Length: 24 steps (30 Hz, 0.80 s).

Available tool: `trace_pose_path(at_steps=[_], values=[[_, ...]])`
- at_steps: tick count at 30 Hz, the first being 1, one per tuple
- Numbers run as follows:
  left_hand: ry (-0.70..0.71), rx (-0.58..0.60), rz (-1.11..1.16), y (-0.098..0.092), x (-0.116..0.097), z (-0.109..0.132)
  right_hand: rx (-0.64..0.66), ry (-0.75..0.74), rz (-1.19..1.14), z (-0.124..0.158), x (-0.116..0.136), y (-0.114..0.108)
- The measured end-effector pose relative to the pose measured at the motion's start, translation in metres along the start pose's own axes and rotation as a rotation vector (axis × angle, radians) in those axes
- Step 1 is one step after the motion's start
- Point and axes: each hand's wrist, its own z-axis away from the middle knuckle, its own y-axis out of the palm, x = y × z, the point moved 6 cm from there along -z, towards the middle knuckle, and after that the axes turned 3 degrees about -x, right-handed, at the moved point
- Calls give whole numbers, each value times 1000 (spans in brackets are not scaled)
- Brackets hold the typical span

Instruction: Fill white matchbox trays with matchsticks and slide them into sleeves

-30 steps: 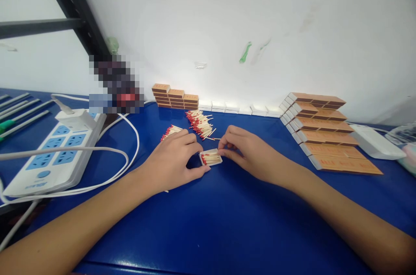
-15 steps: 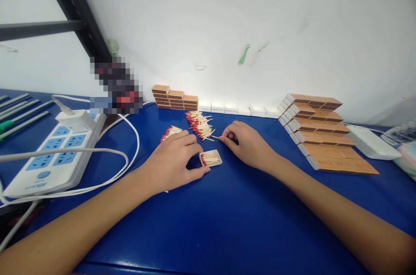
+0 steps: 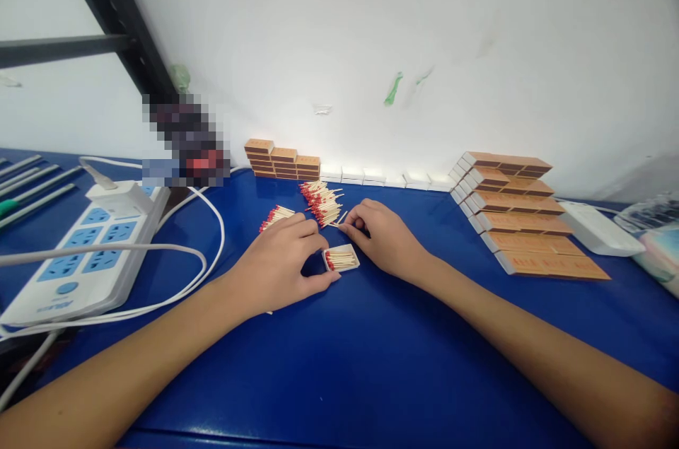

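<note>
My left hand [image 3: 286,258] curls round the left end of a small white matchbox tray [image 3: 356,261], thumb at the near corner and fingers at the far one. Red-headed matchsticks [image 3: 339,259] lie side by side in that tray, heads to the left. Just behind it, my right hand [image 3: 385,233] pinches thumb and forefinger at the end of a matchstick [image 3: 335,225] by the edge of a loose match pile [image 3: 321,201]. A second bunch of matches [image 3: 276,216] is partly hidden behind my left hand.
Brown matchboxes [image 3: 281,162] are stacked by the wall, with white trays [image 3: 353,175] in a row beside them. More matchboxes [image 3: 530,223] rise in steps at the right, near a white device [image 3: 602,230]. A power strip [image 3: 85,258] and looping cables [image 3: 212,223] occupy the left.
My right hand has shifted left, its fingertips closer to the match pile. My left hand stays at the tray. The whole view has moved slightly.
</note>
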Motion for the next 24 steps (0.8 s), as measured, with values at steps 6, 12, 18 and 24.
trace_pose_path(at_steps=[6, 12, 18, 24], values=[[-4, -3, -8, 0, 2, 1, 86, -26, 25, 7, -6, -11], [2, 0, -7, -1, 0, 1, 26, -105, -110, 4, 2, -8], [18, -15, -6, -2, -1, 1, 4, -69, -110, 0, 4, -1], [13, -3, -2, -1, -1, 1, 47, -27, -85, 0, 5, 0]])
